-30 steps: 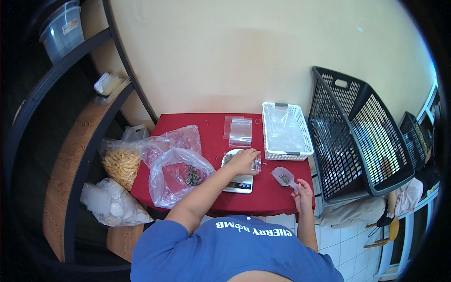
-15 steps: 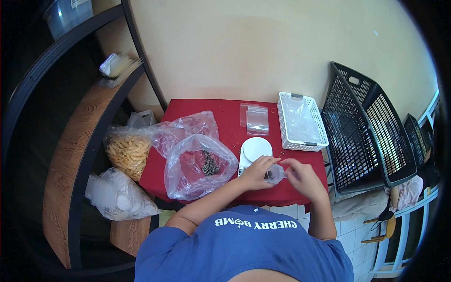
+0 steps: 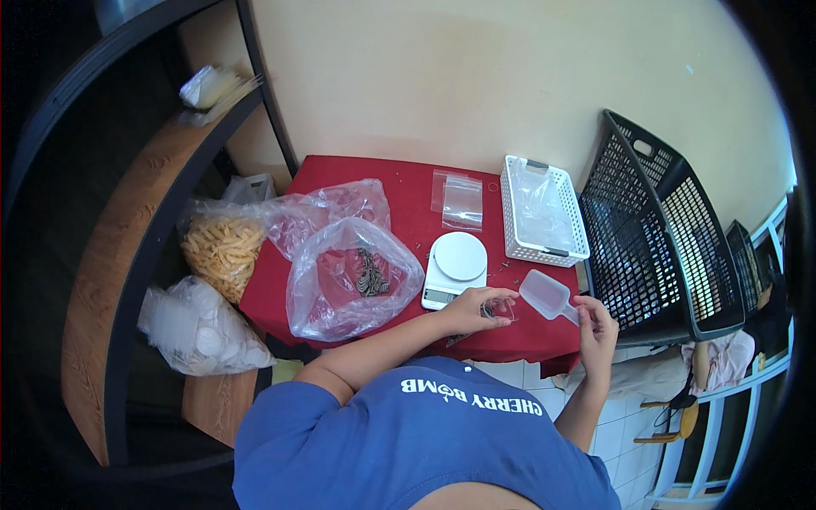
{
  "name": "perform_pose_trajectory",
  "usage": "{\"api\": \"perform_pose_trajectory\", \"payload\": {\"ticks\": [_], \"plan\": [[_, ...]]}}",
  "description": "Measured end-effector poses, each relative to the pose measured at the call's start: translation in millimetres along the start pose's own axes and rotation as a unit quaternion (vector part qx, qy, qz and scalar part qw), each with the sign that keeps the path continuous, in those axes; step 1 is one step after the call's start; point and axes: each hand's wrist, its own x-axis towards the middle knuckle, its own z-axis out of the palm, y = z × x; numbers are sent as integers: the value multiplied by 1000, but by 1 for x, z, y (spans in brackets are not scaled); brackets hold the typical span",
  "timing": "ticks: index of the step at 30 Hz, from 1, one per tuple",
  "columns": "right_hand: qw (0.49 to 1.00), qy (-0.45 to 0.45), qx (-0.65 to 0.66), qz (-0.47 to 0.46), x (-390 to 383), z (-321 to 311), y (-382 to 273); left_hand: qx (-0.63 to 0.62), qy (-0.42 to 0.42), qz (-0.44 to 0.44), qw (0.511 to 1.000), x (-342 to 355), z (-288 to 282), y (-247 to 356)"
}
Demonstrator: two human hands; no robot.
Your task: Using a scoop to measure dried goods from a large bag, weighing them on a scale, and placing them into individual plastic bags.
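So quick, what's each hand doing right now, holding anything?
Left hand: closed on a small clear bag at the table's front edge.
Right hand: closed on the handle of a clear plastic scoop.

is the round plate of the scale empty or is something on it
Empty. The white scale on the red table shows a bare round plate; the left hand and the clear scoop are beside it, not over it.

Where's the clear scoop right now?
Head view: the clear scoop is in the right hand, at the red table's right front edge, just right of the white scale.
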Motion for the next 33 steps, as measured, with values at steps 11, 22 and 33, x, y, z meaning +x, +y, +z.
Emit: {"api": "perform_pose_trajectory", "payload": {"ticks": [11,22,33], "plan": [[939,-14,209,271,-30,80,135,-114,52,-48,991,-9,0,5],[951,45,-287,106,-22,117,106,-163,99,109,976,-51,-39,16],[864,-298,369,170,-6,178,4,-122,133,163,970,-73,-59,32]]}}
